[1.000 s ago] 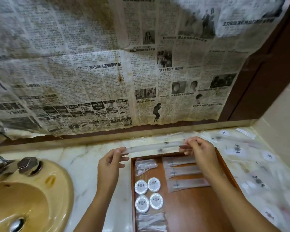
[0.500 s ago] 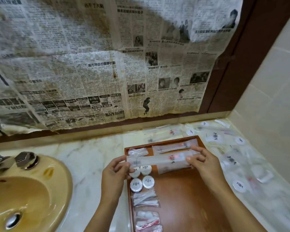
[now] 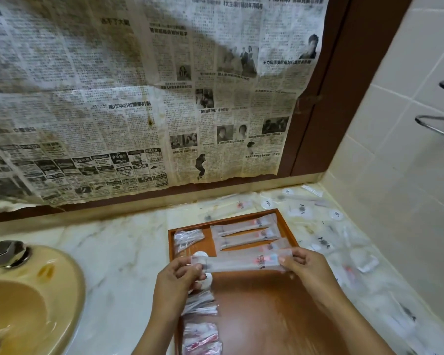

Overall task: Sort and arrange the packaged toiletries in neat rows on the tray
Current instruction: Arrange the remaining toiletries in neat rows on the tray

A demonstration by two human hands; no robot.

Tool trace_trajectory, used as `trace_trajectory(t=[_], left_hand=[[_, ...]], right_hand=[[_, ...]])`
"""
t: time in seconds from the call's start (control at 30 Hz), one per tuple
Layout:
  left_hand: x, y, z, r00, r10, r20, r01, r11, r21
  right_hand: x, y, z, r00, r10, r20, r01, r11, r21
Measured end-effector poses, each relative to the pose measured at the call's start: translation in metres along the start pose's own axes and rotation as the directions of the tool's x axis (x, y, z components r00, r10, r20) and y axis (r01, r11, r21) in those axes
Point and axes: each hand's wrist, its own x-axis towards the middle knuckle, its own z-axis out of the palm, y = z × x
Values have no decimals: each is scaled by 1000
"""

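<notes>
Holding long packets [image 3: 246,233], wooden tray [image 3: 280,308] carries round tins [image 3: 207,280].

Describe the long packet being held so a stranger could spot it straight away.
Find the brown wooden tray on the marble counter, to the right of the yellow sink. Along its far end lie three long clear packets in a row. The one you want is the fourth packet, just in front of them: it alone is pinched at its ends by the left hand and the right hand.
</notes>
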Motion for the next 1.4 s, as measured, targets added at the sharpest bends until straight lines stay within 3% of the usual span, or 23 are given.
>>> trace_trajectory(t=[0.27,0.43,0.6,0.77,1.4], left_hand=[[7,-20,23,997,-34,-71,42,991,124],[1,-25,39,994,-55,-93,63,994,88],[-6,-24,52,997,-52,-52,59,987,147],[-8,-22,61,995,-28,-98,46,982,183],[-8,-18,73,986,-74,-151,99,982,163]], right_hand=[[20,10,-23,996,57,72,-59,998,22],[33,19,-39,988,72,136,-75,997,12],[42,26,-46,983,65,170,-73,997,41],[51,30,-50,977,54,206,-70,995,72],[63,40,-59,964,55,262,-88,989,116]])
